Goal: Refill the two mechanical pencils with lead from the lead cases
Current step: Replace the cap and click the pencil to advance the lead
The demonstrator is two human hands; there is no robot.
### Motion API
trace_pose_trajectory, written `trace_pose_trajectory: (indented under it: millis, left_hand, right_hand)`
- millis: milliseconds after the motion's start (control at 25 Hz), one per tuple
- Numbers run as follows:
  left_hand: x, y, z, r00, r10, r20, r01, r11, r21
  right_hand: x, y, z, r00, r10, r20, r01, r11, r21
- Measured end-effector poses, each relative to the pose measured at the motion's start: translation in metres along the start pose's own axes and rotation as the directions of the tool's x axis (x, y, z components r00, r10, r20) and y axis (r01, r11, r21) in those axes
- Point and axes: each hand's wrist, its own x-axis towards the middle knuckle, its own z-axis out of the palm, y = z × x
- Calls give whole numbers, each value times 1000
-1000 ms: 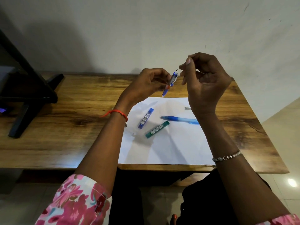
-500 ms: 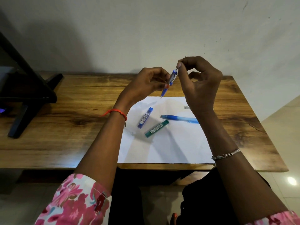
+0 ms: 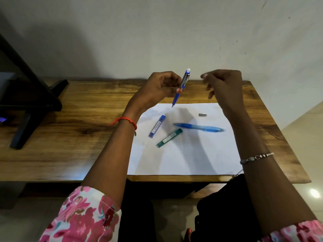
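Observation:
My left hand (image 3: 157,89) grips a dark blue mechanical pencil (image 3: 181,86) above the table, tip pointing down, white eraser end up. My right hand (image 3: 225,86) hovers to the right of the pencil, apart from it, blurred, fingers loosely curled with nothing seen in them. On the white paper sheet (image 3: 192,154) lie a light blue mechanical pencil (image 3: 201,127), a blue lead case (image 3: 157,126), a green lead case (image 3: 169,137) and a small metal cap (image 3: 202,115).
The wooden table (image 3: 70,137) stands against a pale wall. A black stand (image 3: 26,102) occupies the table's left end. The table's right edge drops to a tiled floor.
My right hand has left the top of the dark blue pencil and moved right. The pencil's white eraser end now shows. The left hand keeps its grip.

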Motion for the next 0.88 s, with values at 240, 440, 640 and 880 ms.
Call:
trace_pose_trajectory:
  millis: [240,440,640,880]
  left_hand:
    - [0,-1,0,1000,-13,-1,13,1000,2]
    - [0,0,-1,1000,-20,-12,21,1000,5]
    - [-1,1,1,1000,-20,-3,20,1000,23]
    - [-1,2,1,1000,-30,1,29,999,27]
  right_hand:
    - [6,23,-8,904,294,311,-80,829,-553]
    - [4,26,5,867,326,376,-7,763,-646]
    - [7,41,15,883,352,311,-24,695,-719]
    - [7,43,16,895,321,310,26,657,-754]
